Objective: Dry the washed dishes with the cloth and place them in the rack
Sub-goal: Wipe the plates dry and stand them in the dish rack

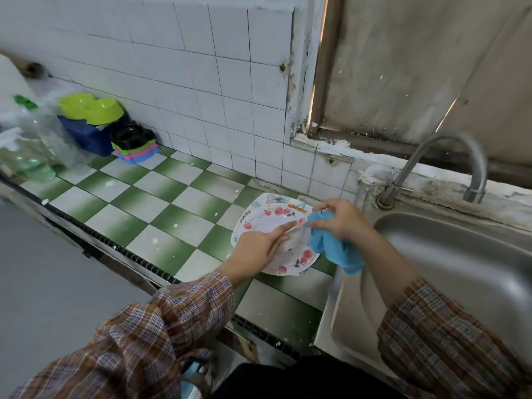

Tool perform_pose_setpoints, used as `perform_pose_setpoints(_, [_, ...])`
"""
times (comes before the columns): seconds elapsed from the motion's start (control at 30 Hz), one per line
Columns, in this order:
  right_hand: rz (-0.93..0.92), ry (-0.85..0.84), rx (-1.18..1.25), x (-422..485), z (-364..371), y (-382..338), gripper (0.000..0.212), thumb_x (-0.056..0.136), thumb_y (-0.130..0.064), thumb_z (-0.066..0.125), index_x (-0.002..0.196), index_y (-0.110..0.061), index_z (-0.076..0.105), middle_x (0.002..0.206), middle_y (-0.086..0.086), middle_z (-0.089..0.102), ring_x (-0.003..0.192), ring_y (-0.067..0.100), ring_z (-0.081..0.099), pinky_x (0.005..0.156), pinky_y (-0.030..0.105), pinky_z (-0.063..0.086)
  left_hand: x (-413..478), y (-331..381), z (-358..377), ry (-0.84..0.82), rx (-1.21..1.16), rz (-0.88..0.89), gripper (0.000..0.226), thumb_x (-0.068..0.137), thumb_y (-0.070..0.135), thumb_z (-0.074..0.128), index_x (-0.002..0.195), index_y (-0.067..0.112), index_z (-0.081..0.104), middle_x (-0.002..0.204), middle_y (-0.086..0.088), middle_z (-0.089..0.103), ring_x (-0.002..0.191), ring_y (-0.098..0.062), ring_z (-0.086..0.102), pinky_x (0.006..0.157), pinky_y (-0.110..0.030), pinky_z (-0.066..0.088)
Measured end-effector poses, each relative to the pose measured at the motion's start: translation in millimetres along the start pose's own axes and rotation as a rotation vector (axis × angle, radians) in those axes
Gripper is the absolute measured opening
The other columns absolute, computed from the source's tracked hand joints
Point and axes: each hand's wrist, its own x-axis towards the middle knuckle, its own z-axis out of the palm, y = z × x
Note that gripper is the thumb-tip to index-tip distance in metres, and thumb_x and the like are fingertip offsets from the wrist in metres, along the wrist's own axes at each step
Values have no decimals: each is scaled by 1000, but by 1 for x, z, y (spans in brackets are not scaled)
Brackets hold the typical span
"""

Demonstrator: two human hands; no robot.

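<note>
We are in the drying step: the flowered plate (pixel 259 221) lies on the checkered desk (pixel 138 203), just beside the sink (pixel 460 269). It seems to sit on top of another plate, whose rim peeks out behind it. Our left hand (pixel 259 246) rests on the plate with its fingers stretched out, the grip wide and steadying rather than clasping. A clear, blurred patch near the fingertips is something we cannot make out. Our right hand (pixel 342 220) has its grip bunched around the blue cloth (pixel 334 250), which touches the plate's right edge and hangs over the sink's lip. Next, we judge, the cloth must sweep the face and rim while the left hand holds or turns the plate. No rack shows in this view, so it will have to be found before anything is put away. In the far corner a lime-green double bowl (pixel 92 106) sits in a dark blue tub (pixel 86 136), and a black bowl (pixel 129 135) tops a stack of coloured trays (pixel 138 155). We cannot see anything inside them.
</note>
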Motion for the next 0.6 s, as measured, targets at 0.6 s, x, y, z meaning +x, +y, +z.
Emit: perform_pose_setpoints(0.6, [-309, 531, 474, 27, -15, -136, 35, 98, -25, 48, 130, -18, 59, 128, 1, 61, 121, 22, 54, 100, 29, 40, 42, 78, -105, 927, -1133, -189, 35, 102, 3, 39, 134, 12, 50, 124, 12, 58, 104, 17, 55, 88, -4, 41])
